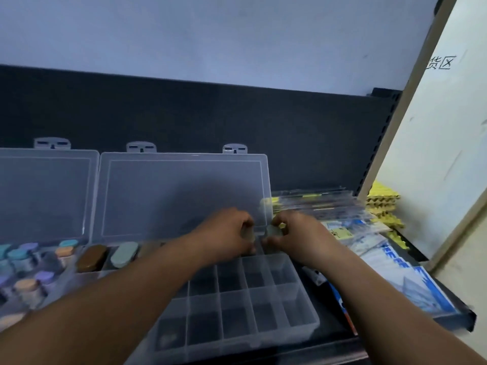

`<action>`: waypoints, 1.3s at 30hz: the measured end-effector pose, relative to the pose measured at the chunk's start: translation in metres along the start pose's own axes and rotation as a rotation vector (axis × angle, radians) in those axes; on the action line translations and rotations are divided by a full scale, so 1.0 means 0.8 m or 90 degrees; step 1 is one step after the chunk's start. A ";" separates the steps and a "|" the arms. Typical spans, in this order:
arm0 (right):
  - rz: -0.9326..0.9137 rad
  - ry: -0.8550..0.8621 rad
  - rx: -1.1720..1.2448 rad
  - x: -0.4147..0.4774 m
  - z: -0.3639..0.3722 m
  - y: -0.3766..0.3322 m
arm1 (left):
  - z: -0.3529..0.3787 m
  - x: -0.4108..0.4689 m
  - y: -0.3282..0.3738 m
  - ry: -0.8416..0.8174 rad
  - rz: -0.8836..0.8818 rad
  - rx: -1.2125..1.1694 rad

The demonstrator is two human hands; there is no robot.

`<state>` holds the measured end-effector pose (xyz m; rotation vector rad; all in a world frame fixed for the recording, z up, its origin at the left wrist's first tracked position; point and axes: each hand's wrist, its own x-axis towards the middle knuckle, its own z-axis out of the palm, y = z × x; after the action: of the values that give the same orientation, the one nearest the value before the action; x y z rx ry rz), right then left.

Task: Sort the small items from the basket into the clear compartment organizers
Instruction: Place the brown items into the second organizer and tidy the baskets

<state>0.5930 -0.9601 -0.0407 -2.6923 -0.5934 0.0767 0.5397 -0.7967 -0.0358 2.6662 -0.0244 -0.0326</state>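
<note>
A clear compartment organizer (pixel 297 301) lies open on the shelf, its lid (pixel 184 193) leaning back against the dark panel. In its back row sit a brown oval case (pixel 92 257) and a grey-green oval case (pixel 124 254). My left hand (pixel 226 233) is over the organizer's back right compartments, fingers curled around a small greyish item that is mostly hidden. My right hand (pixel 292 235) is right beside it, pinching a small pale grey-green item (pixel 272 230) at the organizer's back right corner. A second open organizer (pixel 34 275) at left holds several small pastel-lidded jars.
Flat plastic-wrapped packages (pixel 324 204) and blue-printed packets (pixel 411 283) are stacked to the right of the organizer. Yellow egg-tray-like material (pixel 384 204) lies behind them. A pale board (pixel 434 154) leans at the right. The shelf's front edge runs below the organizer.
</note>
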 end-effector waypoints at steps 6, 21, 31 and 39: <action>-0.014 -0.089 0.019 0.008 0.002 0.003 | 0.012 0.008 -0.005 -0.026 -0.031 0.049; -0.223 0.046 -0.109 -0.008 0.004 -0.073 | -0.028 -0.086 -0.036 0.254 -0.125 0.206; -0.400 0.062 -0.121 -0.085 0.055 -0.241 | -0.083 -0.286 -0.117 0.354 -0.289 0.363; -0.502 0.008 -0.088 -0.191 0.108 -0.390 | -0.127 -0.491 -0.189 0.377 -0.378 0.368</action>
<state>0.3195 -0.7313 -0.0071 -2.3766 -1.6421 -0.1988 0.1520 -0.6068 -0.0076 3.0133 1.0865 0.6585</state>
